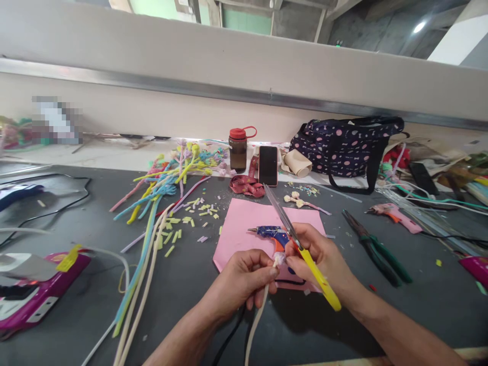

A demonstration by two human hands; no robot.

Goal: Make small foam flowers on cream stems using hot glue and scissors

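My left hand (251,277) is closed in a pinch on a cream cord (260,315), whose tail hangs down toward the table's front edge. A small pale lilac and cream tuft (279,258) sits at the cord's top, between my two hands. In my right hand (322,256) are scissors (284,216) with yellow handles, blades pointing up and away. The right fingertips come close to the tuft; whether they touch it I cannot tell. Beneath my hands a blue glue gun (271,233) with an orange trigger lies on a pink sheet (240,223).
Left lie long cords (147,274), cut yellow bits (175,236), fuzzy coloured stems (152,188) and a magenta device (57,290). Behind stand a bottle (238,152), a phone (268,166) and a patterned bag (343,147). Pliers (375,249) and a pink glue gun (396,216) are right.
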